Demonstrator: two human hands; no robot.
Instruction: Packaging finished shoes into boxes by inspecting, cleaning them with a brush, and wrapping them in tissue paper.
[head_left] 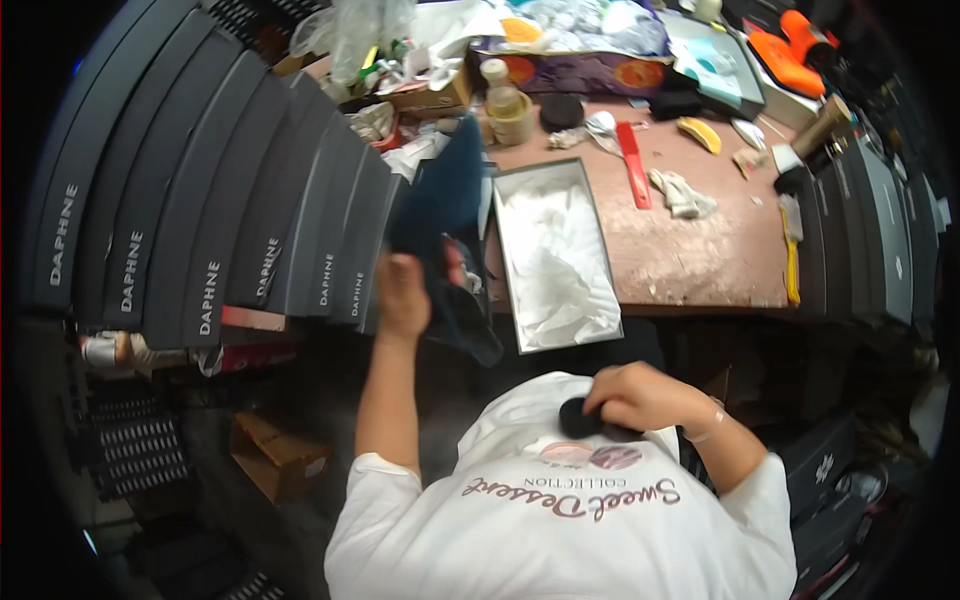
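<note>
My left hand [403,293] is closed on a dark blue boot [448,185], lifted at the left side of an open shoe box. The boot's wide part points up and away, and its dark lower end hangs over the table's front edge; motion blurs it. The open box [616,318] lies on the table with crumpled white tissue paper [556,265] inside. Close to my white shirt, my right hand [645,398] grips a black rounded pad [577,418]. The fingers partly cover that pad, so its exact kind is unclear.
Dark shoe boxes [215,190] stand in a row on the left; more [865,235] stand on the right. On the pinkish table [720,265] lie a red flat tool [633,165], a crumpled cloth [684,194] and a yellow-handled brush [792,250]. Bottles [505,105] stand further back.
</note>
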